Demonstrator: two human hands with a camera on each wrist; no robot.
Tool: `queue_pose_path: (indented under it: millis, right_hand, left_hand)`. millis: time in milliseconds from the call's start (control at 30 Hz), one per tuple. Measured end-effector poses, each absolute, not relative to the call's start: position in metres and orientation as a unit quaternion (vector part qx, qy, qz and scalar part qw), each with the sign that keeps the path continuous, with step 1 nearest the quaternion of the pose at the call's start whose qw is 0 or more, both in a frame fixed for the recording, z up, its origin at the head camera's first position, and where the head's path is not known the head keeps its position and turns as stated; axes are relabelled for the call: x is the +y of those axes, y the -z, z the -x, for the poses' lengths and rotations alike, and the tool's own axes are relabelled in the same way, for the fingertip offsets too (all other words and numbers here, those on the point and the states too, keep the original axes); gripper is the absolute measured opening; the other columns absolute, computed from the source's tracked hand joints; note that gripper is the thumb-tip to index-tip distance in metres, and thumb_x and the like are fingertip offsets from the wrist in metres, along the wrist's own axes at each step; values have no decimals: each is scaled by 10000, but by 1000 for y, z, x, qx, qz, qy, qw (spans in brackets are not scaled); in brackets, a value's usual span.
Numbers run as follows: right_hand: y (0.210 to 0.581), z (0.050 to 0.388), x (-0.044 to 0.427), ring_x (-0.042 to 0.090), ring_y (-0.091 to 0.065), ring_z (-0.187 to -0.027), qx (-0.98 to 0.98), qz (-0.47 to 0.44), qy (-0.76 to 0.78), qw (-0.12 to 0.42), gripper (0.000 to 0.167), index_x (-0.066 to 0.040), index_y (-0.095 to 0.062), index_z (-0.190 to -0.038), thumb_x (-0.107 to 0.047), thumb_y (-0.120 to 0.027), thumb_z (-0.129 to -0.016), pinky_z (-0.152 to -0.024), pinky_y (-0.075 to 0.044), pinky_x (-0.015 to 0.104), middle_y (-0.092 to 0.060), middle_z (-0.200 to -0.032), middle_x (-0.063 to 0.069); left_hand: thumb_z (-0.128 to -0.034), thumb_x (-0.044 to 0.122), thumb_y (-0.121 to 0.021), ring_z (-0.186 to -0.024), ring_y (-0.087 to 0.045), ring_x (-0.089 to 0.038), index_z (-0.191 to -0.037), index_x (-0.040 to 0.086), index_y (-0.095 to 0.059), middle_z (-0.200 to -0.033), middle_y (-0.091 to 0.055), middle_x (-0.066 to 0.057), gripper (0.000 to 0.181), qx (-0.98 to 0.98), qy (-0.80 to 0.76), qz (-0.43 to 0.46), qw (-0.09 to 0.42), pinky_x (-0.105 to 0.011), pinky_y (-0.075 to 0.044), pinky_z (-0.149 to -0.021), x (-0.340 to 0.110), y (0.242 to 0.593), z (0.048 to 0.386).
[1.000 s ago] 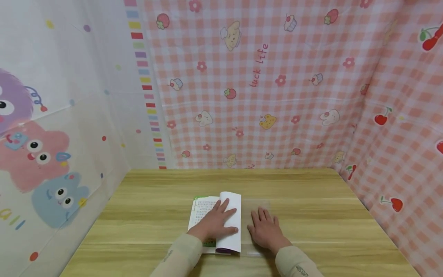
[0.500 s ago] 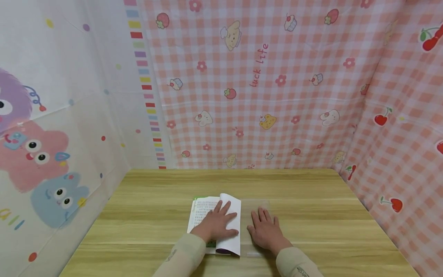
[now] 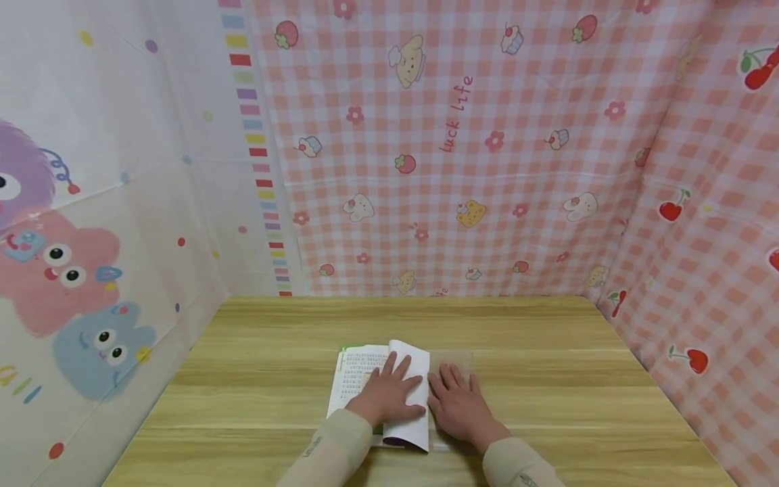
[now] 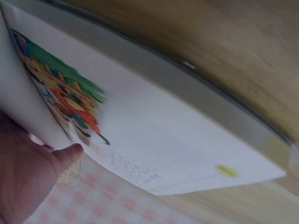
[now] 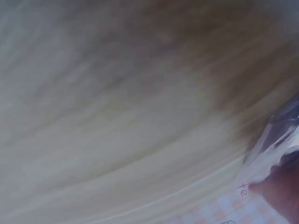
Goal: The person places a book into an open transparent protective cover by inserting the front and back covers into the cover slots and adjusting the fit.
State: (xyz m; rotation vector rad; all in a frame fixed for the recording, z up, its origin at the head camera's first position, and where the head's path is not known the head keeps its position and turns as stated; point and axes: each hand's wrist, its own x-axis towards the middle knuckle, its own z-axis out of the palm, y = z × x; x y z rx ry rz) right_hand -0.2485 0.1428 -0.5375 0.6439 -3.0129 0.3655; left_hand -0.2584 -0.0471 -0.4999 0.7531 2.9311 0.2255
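A book (image 3: 353, 379) lies opened on the wooden table, with a printed page on its left side. Over its right part curves a blank white leaf (image 3: 416, 433), dark on its underside. My left hand (image 3: 389, 398) rests on that leaf with fingers spread. In the left wrist view, a colourful picture (image 4: 70, 93) and the thick page block show beside the thumb. To the right, a clear plastic sheet (image 3: 465, 362) lies flat under my right hand (image 3: 459, 409), whose extended fingers reach the leaf's edge. The right wrist view is blurred, with shiny plastic (image 5: 275, 133) beside the hand.
The wood-grain table (image 3: 255, 379) stretches out on both sides of the book. Behind it hangs a pink checked cloth (image 3: 487, 257), and a white cloth (image 3: 201, 203) with cartoon figures hangs on the left. Another patterned cloth (image 3: 700, 270) closes off the right.
My right hand has slid left over the plastic, up to the white leaf. The left hand and the leaf's edge have shifted slightly right.
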Motion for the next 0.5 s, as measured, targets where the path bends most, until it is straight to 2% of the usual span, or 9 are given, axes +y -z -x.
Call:
queue_pose_path:
  millis: [133, 300, 433, 500]
  right_hand:
    - [543, 251, 142, 431, -310, -1413, -964, -238, -116, 1, 500, -62, -447, -1487, -317, -409, -1058, -1064, -235, 699, -369, -1536, 220]
    - [542, 252, 141, 413, -312, -1418, -966, -233, -107, -12, 501, -83, -452, -1490, -341, -394, -1064, -1070, -254, 679, -371, -1542, 199]
    - [532, 247, 138, 406, -301, -1425, -968, -220, -116, -31, 496, -77, -449, -1490, -320, -412, -1060, -1087, -234, 670, -362, -1547, 197]
    - [528, 245, 138, 405, -303, -1424, -968, -218, -120, -33, 494, -70, -452, -1486, -309, -427, -1055, -1092, -229, 668, -363, -1544, 201]
  left_hand:
    - [-937, 573, -535, -1475, -196, -380, -1454, 191, -522, -1589, -320, -118, 643, 965, -81, -246, 47, -595, -318, -1089, -45, 501, 258]
    - [-983, 535, -482, -1501, -130, -323, -1537, 168, -391, -1631, -213, -114, 671, 956, -124, -257, 60, -567, -287, -1122, -55, 511, 269]
    - [-954, 548, -522, -1500, -125, -333, -1534, 167, -397, -1644, -155, -118, 705, 947, -158, -270, 80, -546, -278, -1134, -68, 510, 270]
    - [-931, 559, -550, -1487, -169, -358, -1524, 164, -415, -1643, -156, -125, 725, 945, -159, -273, 82, -546, -291, -1127, -72, 509, 268]
